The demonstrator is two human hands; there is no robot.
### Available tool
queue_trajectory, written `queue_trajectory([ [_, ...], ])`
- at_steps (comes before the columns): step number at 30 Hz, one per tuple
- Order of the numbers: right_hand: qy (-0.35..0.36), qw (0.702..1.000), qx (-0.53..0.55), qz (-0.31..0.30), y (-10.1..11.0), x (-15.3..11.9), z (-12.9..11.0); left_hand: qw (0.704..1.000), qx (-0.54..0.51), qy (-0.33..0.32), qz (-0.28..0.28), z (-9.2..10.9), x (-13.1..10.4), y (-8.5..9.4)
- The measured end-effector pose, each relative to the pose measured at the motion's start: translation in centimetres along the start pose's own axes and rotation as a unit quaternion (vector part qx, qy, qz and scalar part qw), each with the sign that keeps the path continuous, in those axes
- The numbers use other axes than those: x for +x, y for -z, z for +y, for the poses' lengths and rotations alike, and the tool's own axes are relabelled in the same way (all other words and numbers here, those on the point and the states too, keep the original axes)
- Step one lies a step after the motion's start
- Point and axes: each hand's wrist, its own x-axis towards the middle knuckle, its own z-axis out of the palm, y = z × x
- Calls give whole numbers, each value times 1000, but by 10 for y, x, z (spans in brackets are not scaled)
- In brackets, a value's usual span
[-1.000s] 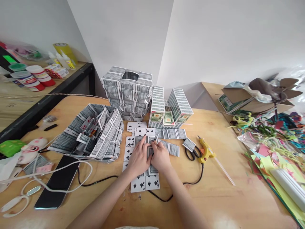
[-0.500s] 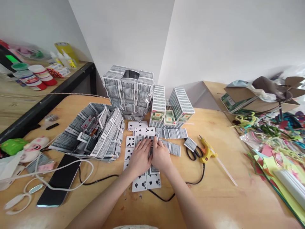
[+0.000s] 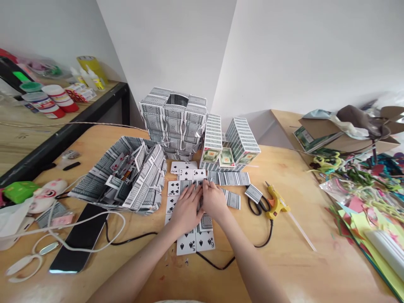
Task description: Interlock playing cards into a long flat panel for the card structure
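Note:
Playing cards (image 3: 187, 245) lie joined in a flat patch, some showing spades and some patterned backs. My left hand (image 3: 185, 210) rests flat on the patch with its fingers stretched out. Beside it, my right hand (image 3: 216, 202) is closed at the patch's upper part, fingers curled and the tips together on a playing card there. The hands cover the middle of the patch. Strips of back-side-up cards (image 3: 234, 178) lie just right of it, and a single folded-looking card (image 3: 253, 192) rests over the black scissors (image 3: 259, 206).
A yellow glue gun (image 3: 277, 203) with a clear stick lies right, its black cord (image 3: 221, 267) looping below the cards. Behind stand a card-built structure (image 3: 173, 118), card boxes (image 3: 225, 156) and an open card-built container (image 3: 148, 181). A phone (image 3: 78, 244) and white cable lie left.
My right hand's fingers have curled in more and shifted slightly, uncovering more of a patterned card below. My left hand stays flat. The whole view has shifted a little.

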Motion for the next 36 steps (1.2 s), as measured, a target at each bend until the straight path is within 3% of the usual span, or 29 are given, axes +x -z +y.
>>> queue_trajectory([
  [7,-76,988,131,41,-16,1,21,1000,15,-6,-2,1,-2,3],
  [13,-157,922,335,110,-19,5,52,995,-4,-82,-52,-4,-3,14],
  [15,-171,918,340,114,-17,9,57,994,-18,-91,-52,-5,-3,16],
  [22,-143,952,251,97,-10,27,57,993,-32,-96,-59,-6,-3,18],
  [32,-139,947,290,20,3,28,60,997,-56,-54,-26,-6,-5,19],
  [36,-143,947,289,-2,6,32,62,994,-58,-82,-47,-6,-4,21],
])
